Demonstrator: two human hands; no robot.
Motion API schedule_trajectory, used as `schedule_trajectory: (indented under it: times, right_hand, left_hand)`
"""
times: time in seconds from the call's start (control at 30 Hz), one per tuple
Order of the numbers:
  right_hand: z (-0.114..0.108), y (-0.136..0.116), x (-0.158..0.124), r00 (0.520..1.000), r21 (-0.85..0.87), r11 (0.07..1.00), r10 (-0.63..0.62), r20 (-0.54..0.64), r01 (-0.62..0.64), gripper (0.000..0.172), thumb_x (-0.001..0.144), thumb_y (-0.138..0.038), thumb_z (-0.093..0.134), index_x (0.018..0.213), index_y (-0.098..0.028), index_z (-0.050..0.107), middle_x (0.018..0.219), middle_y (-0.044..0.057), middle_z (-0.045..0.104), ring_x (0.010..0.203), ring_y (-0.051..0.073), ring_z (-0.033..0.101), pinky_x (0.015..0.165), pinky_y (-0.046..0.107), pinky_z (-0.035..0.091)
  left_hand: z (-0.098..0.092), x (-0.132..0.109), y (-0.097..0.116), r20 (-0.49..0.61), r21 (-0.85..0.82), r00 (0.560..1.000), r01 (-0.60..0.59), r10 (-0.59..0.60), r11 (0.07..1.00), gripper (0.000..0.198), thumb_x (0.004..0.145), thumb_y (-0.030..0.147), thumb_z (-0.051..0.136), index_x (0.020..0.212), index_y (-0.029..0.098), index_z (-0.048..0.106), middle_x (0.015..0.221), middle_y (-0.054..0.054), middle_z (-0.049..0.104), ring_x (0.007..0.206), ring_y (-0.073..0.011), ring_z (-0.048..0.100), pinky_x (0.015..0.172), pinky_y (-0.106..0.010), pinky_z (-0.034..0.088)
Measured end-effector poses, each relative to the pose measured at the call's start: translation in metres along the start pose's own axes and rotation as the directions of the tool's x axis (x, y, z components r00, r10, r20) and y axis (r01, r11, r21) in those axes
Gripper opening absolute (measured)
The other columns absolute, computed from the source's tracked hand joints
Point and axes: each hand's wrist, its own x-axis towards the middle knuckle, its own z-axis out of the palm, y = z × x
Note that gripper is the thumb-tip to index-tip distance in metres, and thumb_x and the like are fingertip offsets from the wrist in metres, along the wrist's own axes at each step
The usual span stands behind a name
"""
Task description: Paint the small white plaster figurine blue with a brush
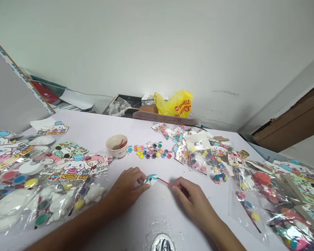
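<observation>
My left hand (127,190) rests on the white table (94,130) and pinches a small white plaster figure (151,179) with a blue-painted part. My right hand (191,198) grips a thin red paintbrush (164,182) whose tip touches the figure. Beyond the hands lie strips of small open paint pots (153,150) in several colours and a paper cup (117,145) with red brushes standing in it.
Clear bags of unpainted plaster figures, paint pots and cartoon cards (23,181) pile up at the left, with more bags (264,195) at the right. A yellow plastic bag (176,103) sits behind the table's far edge against the white wall.
</observation>
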Motion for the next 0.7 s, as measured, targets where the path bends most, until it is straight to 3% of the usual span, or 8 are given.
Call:
schedule_trajectory:
  times: [0.53,0.7]
  right_hand:
    - [0.0009,-0.0005,-0.0014,1.0,-0.003,1.0,-0.007,-0.012,0.007,0.027,0.099,-0.036,0.042,0.078,-0.021,0.051,0.069,-0.001,0.051,0.064,0.016,0.045,0.058,0.025,0.034]
    - [0.0004,-0.0006,-0.0024,0.999,-0.034,0.999,-0.016,0.034,0.017,0.026,0.098,-0.034,0.044,0.076,-0.021,0.05,0.068,-0.002,0.05,0.064,0.015,0.045,0.058,0.025,0.033]
  left_hand:
    - [0.0006,-0.0004,0.0,0.004,0.012,1.0,0.005,-0.005,1.0,0.016,0.087,0.036,0.055,0.084,0.02,0.058,0.085,-0.002,0.058,0.082,-0.0217,0.051,0.076,-0.036,0.036]
    - [0.0006,-0.0004,0.0013,0.002,0.027,1.0,-0.01,0.01,1.0,0.015,0.087,0.035,0.055,0.085,0.02,0.058,0.086,-0.002,0.058,0.083,-0.0218,0.05,0.077,-0.037,0.036]
